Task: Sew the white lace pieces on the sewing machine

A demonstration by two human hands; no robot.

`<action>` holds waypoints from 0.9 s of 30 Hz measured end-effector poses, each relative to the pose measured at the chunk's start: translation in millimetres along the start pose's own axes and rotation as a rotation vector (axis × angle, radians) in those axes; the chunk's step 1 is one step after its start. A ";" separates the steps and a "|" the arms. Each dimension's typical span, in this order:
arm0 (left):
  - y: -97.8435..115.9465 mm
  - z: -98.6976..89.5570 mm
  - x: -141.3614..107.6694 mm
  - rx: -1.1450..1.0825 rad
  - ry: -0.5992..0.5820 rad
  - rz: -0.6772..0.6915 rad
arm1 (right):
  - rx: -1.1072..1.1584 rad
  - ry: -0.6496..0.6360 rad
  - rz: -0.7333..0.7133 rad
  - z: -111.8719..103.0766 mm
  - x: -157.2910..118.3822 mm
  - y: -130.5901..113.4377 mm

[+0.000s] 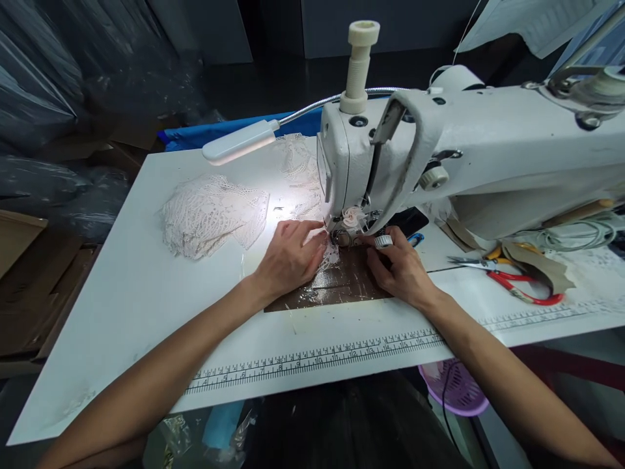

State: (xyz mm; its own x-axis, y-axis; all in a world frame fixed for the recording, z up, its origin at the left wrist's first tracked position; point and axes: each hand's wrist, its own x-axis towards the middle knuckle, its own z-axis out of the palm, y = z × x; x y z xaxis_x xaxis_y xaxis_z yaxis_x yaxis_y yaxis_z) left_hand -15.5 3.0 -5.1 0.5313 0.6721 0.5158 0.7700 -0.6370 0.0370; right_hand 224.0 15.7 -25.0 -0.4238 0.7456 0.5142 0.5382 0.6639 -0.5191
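Note:
A white sewing machine (pixel 336 163) stands before me, its needle area between my hands. My left hand (pixel 293 259) lies left of the needle, fingers bent and pressed together on a small white lace piece (pixel 331 256). My right hand (pixel 404 268) is curled just right of the presser foot, its index finger reaching toward the needle. A ribbed white band (pixel 383 241) sits on one of its fingers. What its fingertips hold, if anything, is hidden. Beneath both hands is a shiny brown sheet (pixel 349 283). A pale fabric rose (pixel 352 216) shows on the machine by the needle.
A stack of white lace (pixel 209 218) lies at left, with more lace (pixel 299 166) behind the needle. A lamp (pixel 239 142) hangs over the white table (pixel 161 312). Red-handled scissors (pixel 525 290) lie at right. A printed ruler (pixel 312 361) runs along the front edge.

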 end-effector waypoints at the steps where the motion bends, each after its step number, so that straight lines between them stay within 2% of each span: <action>1: -5.8 -3.7 0.9 -0.044 -0.014 0.062 | -0.007 -0.003 -0.008 0.4 0.0 0.3; 4: -20.1 -7.3 0.8 -0.220 -0.109 0.245 | -0.009 -0.025 -0.028 1.3 -0.8 0.7; 6: -23.7 -3.0 -0.9 -0.283 -0.131 0.287 | 0.006 -0.063 -0.034 1.8 -1.9 -0.2; 8: -22.7 3.4 -2.3 -0.306 -0.093 0.266 | 0.019 -0.122 -0.034 2.2 -3.0 -2.7; 14: -12.1 9.2 -0.4 -0.410 0.100 0.053 | -0.054 -0.326 -0.120 3.5 -3.3 -11.0; 17: -9.5 7.7 0.4 -0.364 0.096 0.077 | -0.084 -0.352 -0.134 3.8 -2.9 -11.0; 21: -7.9 7.8 0.0 -0.338 0.061 0.098 | -0.037 -0.300 -0.116 3.4 -3.1 -10.0; 27: -5.1 6.6 -0.7 -0.360 0.142 -0.021 | -0.096 -0.390 -0.134 3.2 -2.9 -13.1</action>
State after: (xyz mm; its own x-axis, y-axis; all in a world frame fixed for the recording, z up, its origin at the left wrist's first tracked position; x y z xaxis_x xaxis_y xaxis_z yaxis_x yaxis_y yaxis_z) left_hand -17.5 8.2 -11.3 0.4435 0.6433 0.6240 0.5930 -0.7327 0.3339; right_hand 215.8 5.1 -21.9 -0.7285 0.6312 0.2662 0.5175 0.7617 -0.3898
